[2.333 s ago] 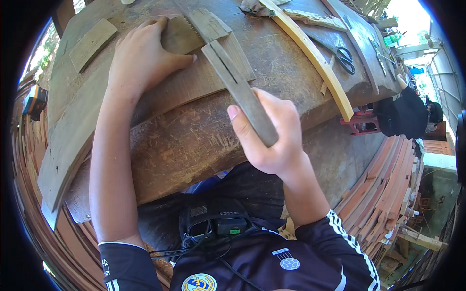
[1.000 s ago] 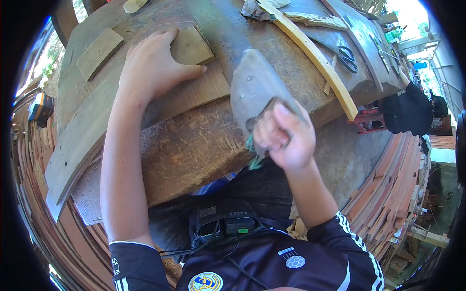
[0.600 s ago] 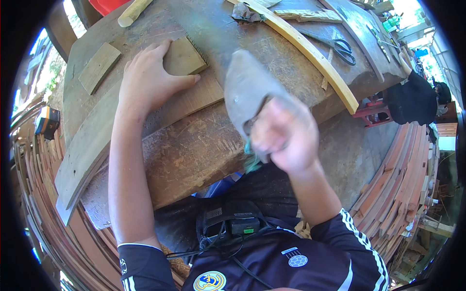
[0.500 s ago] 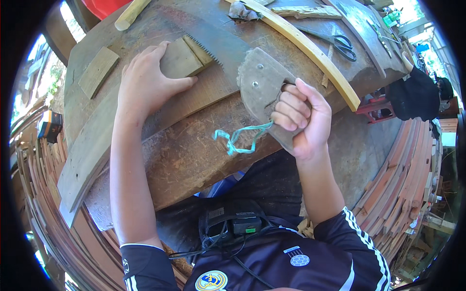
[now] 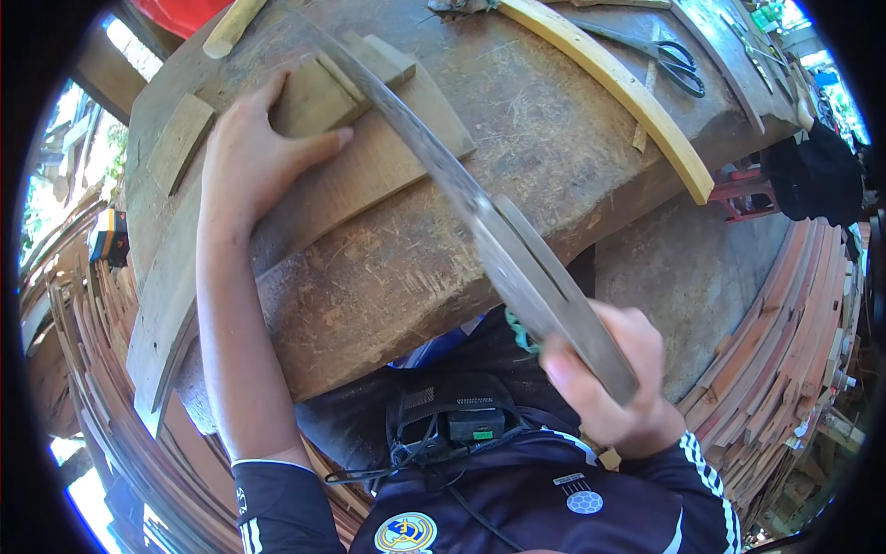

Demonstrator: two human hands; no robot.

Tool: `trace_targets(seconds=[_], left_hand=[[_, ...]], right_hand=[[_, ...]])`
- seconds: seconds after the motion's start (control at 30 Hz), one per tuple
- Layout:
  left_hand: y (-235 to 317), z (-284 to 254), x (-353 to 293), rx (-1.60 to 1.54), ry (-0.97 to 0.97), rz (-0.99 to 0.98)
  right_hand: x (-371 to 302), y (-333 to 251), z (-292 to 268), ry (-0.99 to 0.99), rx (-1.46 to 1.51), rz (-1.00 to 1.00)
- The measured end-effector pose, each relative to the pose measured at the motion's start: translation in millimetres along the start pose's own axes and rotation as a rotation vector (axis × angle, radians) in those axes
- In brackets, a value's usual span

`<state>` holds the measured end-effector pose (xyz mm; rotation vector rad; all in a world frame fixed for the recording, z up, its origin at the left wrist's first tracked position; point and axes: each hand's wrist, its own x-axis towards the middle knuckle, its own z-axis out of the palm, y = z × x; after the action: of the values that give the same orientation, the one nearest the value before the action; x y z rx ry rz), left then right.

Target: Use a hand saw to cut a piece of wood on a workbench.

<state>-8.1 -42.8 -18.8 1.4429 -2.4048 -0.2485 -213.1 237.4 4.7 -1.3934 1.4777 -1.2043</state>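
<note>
On the plank [image 5: 369, 175], flattened left hand [image 5: 249, 162]

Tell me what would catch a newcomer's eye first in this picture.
Most striking is the hand saw, its blade running diagonally across the middle, gripped at the handle by the right hand at lower right. The left hand presses flat on a small wooden block at upper left, on a heavy worn wooden bench. A pale curved wooden strip and scissors lie at the top right.

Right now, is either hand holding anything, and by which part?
The right hand grips a handsaw by its wooden handle. The left hand grips nothing; it presses flat on a small wood block under the blade.
</note>
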Motion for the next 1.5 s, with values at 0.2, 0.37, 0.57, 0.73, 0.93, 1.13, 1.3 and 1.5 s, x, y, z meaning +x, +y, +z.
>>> trace_targets(seconds=[0.2,0.37,0.57,0.73,0.93,1.13,1.3,1.5], left_hand=[[7,-3,8,0.007,0.016,0.01],[-1,3,-2,0.028,0.028,0.111],[31,-12,-17,-0.037,0.056,0.091],[39,-30,-23,-0.031,0.024,0.13],[32,-12,-27,-0.033,0.15,0.055],[17,-8,2,-0.023,0.04,0.105],[18,-13,0,-0.068,-0.032,0.008],[21,-19,5,-0.004,0.002,0.048]], right_hand=[[-53,-13,-14,0.107,-0.211,-0.084],[42,17,26,0.087,-0.081,-0.225],[20,17,25,0.16,0.172,0.031],[16,18,40,0.205,0.073,0.001],[75,12,48,0.125,0.133,-0.007],[4,0,20,0.168,0.169,0.08],[74,25,46,0.138,0.174,0.006],[6,14,31,0.256,0.073,-0.12]])
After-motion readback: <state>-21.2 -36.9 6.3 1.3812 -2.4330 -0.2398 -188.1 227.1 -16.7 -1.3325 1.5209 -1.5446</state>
